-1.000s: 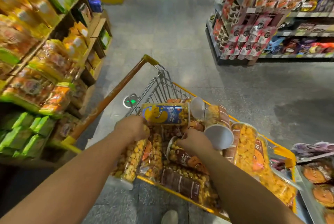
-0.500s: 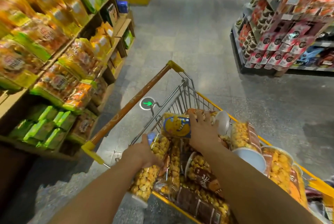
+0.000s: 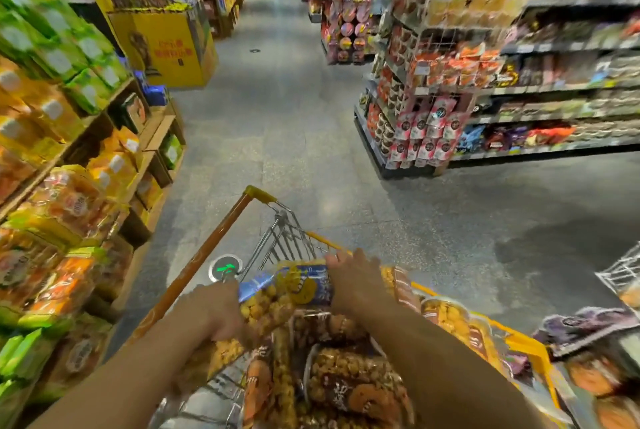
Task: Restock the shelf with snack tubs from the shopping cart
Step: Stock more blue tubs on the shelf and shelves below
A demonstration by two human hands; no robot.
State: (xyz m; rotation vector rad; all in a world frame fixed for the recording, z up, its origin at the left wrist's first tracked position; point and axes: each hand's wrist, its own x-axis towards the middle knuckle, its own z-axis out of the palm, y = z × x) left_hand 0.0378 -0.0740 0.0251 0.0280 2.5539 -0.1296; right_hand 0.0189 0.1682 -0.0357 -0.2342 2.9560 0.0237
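Nearest me in the shopping cart, a yellow-rimmed wire basket, lay a dark-labelled tub, a clear plastic cylinder packed with knobbly brown popcorn. At the cart's left side my left hand gripped a yellow-popcorn tub, clear and round-sided. The fingers were curled round it, their tips lost in blur. Just beyond, toward the cart's middle, my right hand lay across a blue-labelled tub that lay on its side on the pile, with the fingers bent over its far edge. That made two tubs in hand, one each. More were heaped in the cart, but blur kept me from counting them.

The smooth orange handle bar ran along the cart's left. Left of the cart stood a wooden shelf stacked with crinkly orange, yellow and green bags. Ahead of the cart stretched the speckled grey floor. Metal shelves stood ahead to the right, and one yellow cardboard display stood far off to the left.
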